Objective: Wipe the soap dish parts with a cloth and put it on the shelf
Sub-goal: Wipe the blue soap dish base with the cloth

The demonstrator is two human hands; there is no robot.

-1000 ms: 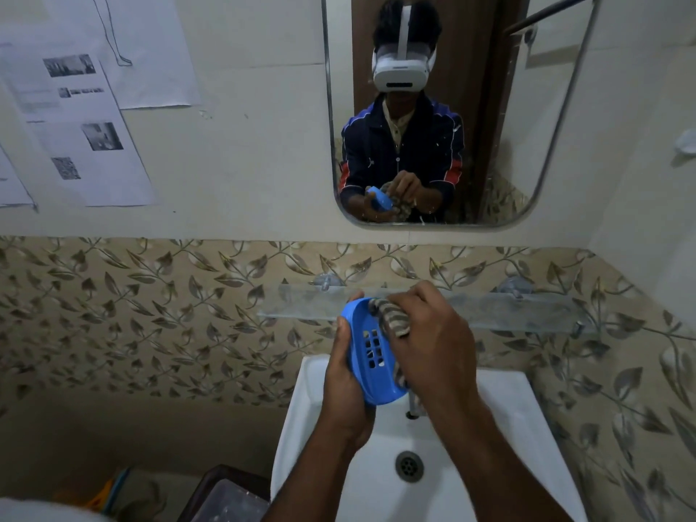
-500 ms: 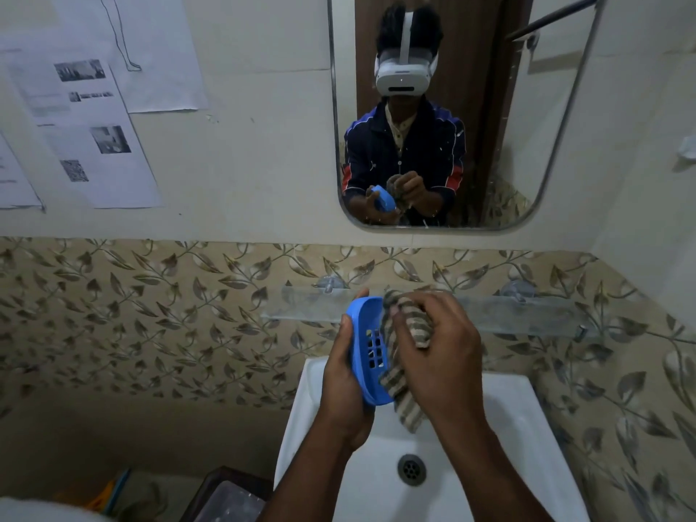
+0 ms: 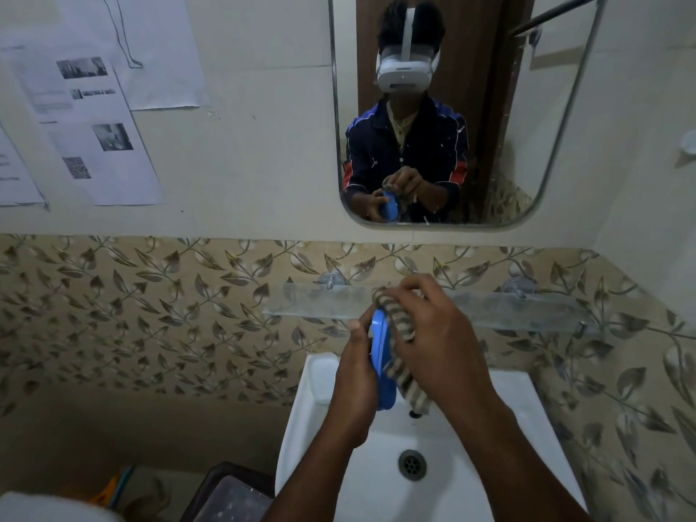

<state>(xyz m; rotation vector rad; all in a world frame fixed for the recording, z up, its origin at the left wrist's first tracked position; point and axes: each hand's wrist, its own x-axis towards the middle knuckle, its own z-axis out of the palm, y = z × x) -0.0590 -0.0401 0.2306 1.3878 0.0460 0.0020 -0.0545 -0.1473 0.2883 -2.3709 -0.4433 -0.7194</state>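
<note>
My left hand (image 3: 357, 374) grips a blue plastic soap dish part (image 3: 381, 365), held on edge above the white sink (image 3: 489, 469). Only its thin rim shows now. Pressed against its right face is a brown and cream striped cloth (image 3: 401, 333), bunched in my right hand (image 3: 433, 340). A tail of the cloth hangs down below the dish. Just behind my hands runs a clear glass shelf (image 3: 508, 308) fixed to the leaf-patterned tiles.
A mirror (image 3: 489, 126) above the shelf reflects a person holding the dish and cloth. Paper sheets (image 3: 94, 126) hang on the wall at left. A dark bin (image 3: 229, 495) stands on the floor left of the sink, whose drain (image 3: 412, 464) sits below my arms.
The dish has turned from showing its slotted face to standing edge-on. My right hand with the cloth has slid up and over its right side.
</note>
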